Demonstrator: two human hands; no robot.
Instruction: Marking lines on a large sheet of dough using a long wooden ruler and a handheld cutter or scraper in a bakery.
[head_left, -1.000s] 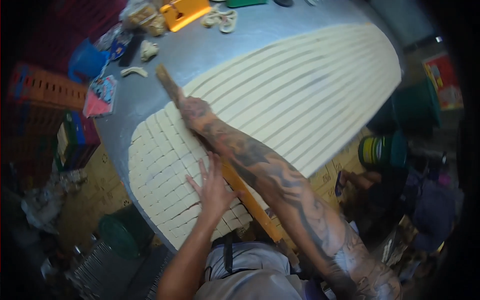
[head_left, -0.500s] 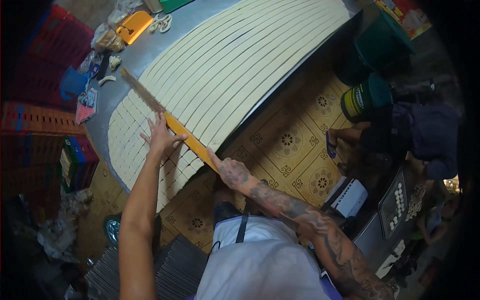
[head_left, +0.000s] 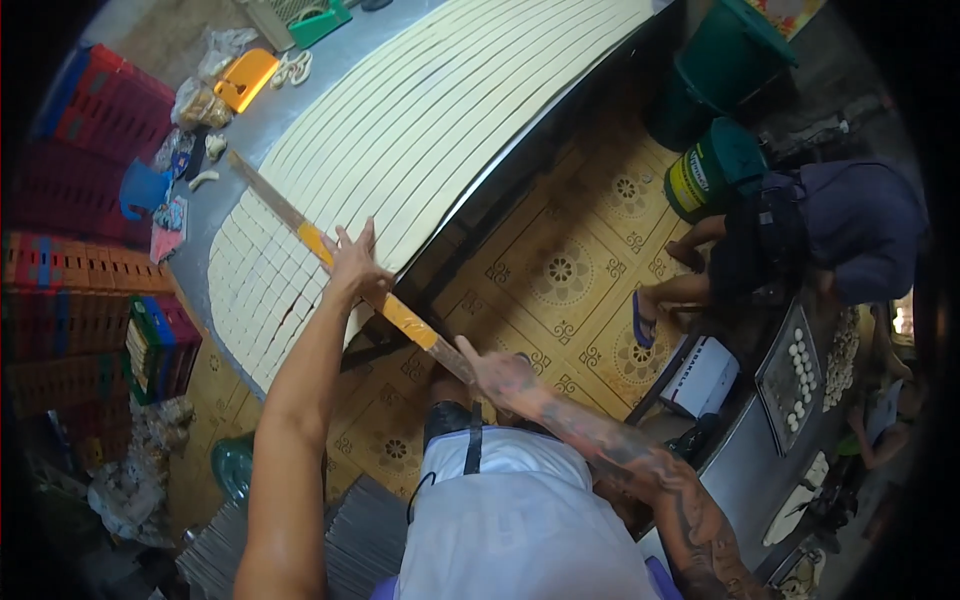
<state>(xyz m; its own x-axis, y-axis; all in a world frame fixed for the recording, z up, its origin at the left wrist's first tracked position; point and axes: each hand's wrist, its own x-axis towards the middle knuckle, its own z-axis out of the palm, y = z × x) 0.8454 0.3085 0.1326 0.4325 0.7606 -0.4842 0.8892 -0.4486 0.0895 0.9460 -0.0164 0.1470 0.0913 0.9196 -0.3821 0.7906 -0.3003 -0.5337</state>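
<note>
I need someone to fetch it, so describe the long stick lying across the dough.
On the metal table, a sheet of dough is cut into strips. The long wooden straightedge lies slantwise across it under the left hand; unlike the pale dough, it is brown with orange bands.

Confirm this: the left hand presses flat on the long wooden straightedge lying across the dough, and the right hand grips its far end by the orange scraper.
Not quite. In the head view the right hand grips the near end of the straightedge, off the table edge. The left hand does press on it over the dough.
</note>
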